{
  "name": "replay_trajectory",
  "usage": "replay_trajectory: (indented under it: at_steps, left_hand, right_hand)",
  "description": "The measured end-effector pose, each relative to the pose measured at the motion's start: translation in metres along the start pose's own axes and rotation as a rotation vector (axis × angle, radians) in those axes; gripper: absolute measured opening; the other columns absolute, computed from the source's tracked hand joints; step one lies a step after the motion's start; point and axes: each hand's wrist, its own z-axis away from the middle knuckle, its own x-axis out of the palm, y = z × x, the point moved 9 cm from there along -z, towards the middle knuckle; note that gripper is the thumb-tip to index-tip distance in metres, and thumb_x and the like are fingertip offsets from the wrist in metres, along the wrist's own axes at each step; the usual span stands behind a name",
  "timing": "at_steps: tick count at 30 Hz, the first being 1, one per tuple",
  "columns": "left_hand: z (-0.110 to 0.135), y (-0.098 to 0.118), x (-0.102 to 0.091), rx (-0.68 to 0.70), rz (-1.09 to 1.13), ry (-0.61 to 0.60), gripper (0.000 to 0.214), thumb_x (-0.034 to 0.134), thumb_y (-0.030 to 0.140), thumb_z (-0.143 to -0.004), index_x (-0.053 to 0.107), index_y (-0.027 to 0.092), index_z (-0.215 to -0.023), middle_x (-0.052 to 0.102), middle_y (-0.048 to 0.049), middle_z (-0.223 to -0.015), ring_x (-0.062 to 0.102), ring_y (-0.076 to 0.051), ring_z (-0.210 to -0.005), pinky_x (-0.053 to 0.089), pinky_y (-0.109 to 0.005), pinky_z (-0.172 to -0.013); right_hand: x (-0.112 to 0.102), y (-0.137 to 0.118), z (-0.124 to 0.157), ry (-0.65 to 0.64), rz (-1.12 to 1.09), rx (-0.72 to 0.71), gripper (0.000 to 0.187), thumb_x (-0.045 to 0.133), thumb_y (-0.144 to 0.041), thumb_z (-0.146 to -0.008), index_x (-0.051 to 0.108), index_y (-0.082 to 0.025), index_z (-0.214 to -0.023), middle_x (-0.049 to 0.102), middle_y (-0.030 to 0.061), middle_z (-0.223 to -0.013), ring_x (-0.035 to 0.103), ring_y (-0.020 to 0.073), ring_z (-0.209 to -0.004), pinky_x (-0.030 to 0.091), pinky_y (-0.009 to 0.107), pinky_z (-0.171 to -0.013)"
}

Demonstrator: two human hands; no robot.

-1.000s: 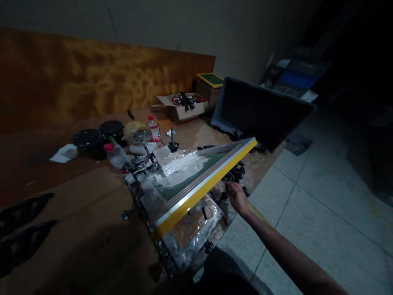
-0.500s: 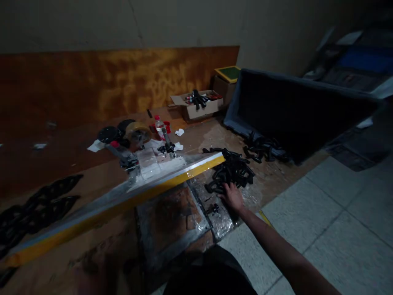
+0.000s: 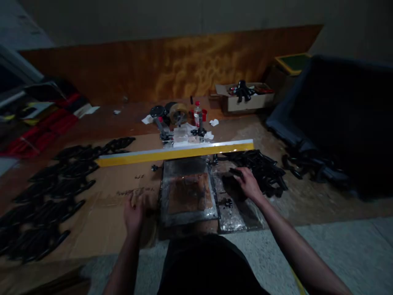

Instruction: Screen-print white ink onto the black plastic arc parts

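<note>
Between the fingers of my right hand [image 3: 250, 184] is a black plastic piece [image 3: 236, 172], raised a little above the bench. Its exact kind is too dark to make out. Beside that hand lies a heap of similar black pieces [image 3: 267, 170]. My left hand [image 3: 134, 213] hovers over the cardboard sheet [image 3: 107, 221], fingers loosely bent and apart, with nothing visible in them. In front of me is a tape-edged plate [image 3: 188, 192], between the hands. A long yellow-and-white bar [image 3: 178, 153] crosses just behind it.
Rows of black pieces [image 3: 46, 205] lie at the left. Behind the bar are a toggle clamp [image 3: 164, 131], a tape roll [image 3: 178, 114] and a bottle [image 3: 198, 114]. A small carton [image 3: 248, 102] stands farther back. A dark bin [image 3: 331, 123] lies tipped at the right.
My view has swung left. My right hand has come up from the heap with a black piece, and my left hand now shows over the cardboard.
</note>
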Motion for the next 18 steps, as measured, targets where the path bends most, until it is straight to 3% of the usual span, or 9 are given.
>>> replay_trajectory:
  at_steps: [3, 5, 9, 11, 14, 16, 18]
  left_hand:
    - [-0.005, 0.033, 0.003, 0.071, 0.219, 0.033, 0.058, 0.058, 0.044, -0.084, 0.055, 0.013, -0.133, 0.052, -0.0196, -0.148, 0.047, -0.034, -0.139, 0.035, -0.052, -0.116]
    - [-0.013, 0.056, 0.009, 0.131, 0.347, 0.024, 0.055, 0.06, 0.042, -0.083, 0.056, 0.014, -0.13, 0.056, -0.0187, -0.144, 0.052, -0.03, -0.135, 0.038, -0.049, -0.115]
    - [-0.029, 0.112, 0.009, 0.24, 0.589, -0.015, 0.048, 0.063, 0.046, -0.081, 0.06, 0.016, -0.118, 0.067, -0.015, -0.127, 0.063, -0.021, -0.118, 0.049, -0.037, -0.103]
    - [-0.032, 0.143, 0.001, 0.268, 0.675, -0.032, 0.04, 0.065, 0.049, -0.078, 0.063, 0.016, -0.102, 0.073, -0.0089, -0.099, 0.069, -0.017, -0.092, 0.056, -0.031, -0.085]
    - [-0.026, 0.193, -0.012, 0.361, 0.72, -0.081, 0.037, 0.065, 0.051, -0.077, 0.064, 0.016, -0.089, 0.062, 0.0018, -0.063, 0.058, -0.01, -0.056, 0.051, -0.022, -0.058]
    - [-0.018, 0.218, -0.016, 0.417, 0.724, -0.124, 0.039, 0.063, 0.053, -0.08, 0.066, 0.015, -0.087, 0.055, 0.004, -0.054, 0.051, -0.01, -0.048, 0.044, -0.02, -0.049]
    - [-0.011, 0.229, -0.015, 0.432, 0.723, -0.177, 0.041, 0.058, 0.055, -0.084, 0.068, 0.015, -0.086, 0.056, 0.0021, -0.054, 0.051, -0.011, -0.049, 0.041, -0.021, -0.046]
  right_hand:
    - [0.042, -0.058, -0.004, -0.167, -0.193, -0.1, 0.031, 0.056, -0.026, -0.089, 0.057, -0.02, -0.119, 0.067, 0.0086, -0.112, 0.063, 0.0243, -0.104, 0.05, 0.039, -0.092]
    - [0.076, -0.093, -0.002, -0.324, -0.247, -0.127, 0.025, 0.062, -0.025, -0.086, 0.059, -0.021, -0.111, 0.068, 0.0052, -0.104, 0.065, 0.0213, -0.095, 0.051, 0.034, -0.084]
    - [0.133, -0.15, -0.001, -0.53, -0.175, -0.25, 0.013, 0.064, -0.018, -0.086, 0.068, -0.018, -0.099, 0.071, 0.007, -0.104, 0.064, 0.0205, -0.102, 0.048, 0.032, -0.089]
    - [0.152, -0.162, -0.006, -0.542, -0.029, -0.279, 0.013, 0.064, -0.019, -0.088, 0.071, -0.017, -0.098, 0.072, 0.0097, -0.106, 0.064, 0.0219, -0.107, 0.047, 0.032, -0.093]
    - [0.165, -0.17, -0.01, -0.475, 0.218, -0.307, 0.017, 0.059, -0.021, -0.093, 0.072, -0.015, -0.101, 0.071, 0.0138, -0.11, 0.062, 0.0251, -0.11, 0.044, 0.036, -0.097]
    - [0.165, -0.172, -0.011, -0.391, 0.306, -0.311, 0.02, 0.055, -0.018, -0.094, 0.071, -0.014, -0.105, 0.07, 0.0157, -0.116, 0.061, 0.0273, -0.113, 0.043, 0.04, -0.099]
    - [0.159, -0.17, -0.009, -0.33, 0.304, -0.29, 0.018, 0.055, -0.017, -0.094, 0.072, -0.014, -0.103, 0.07, 0.0156, -0.114, 0.061, 0.0279, -0.111, 0.044, 0.042, -0.098]
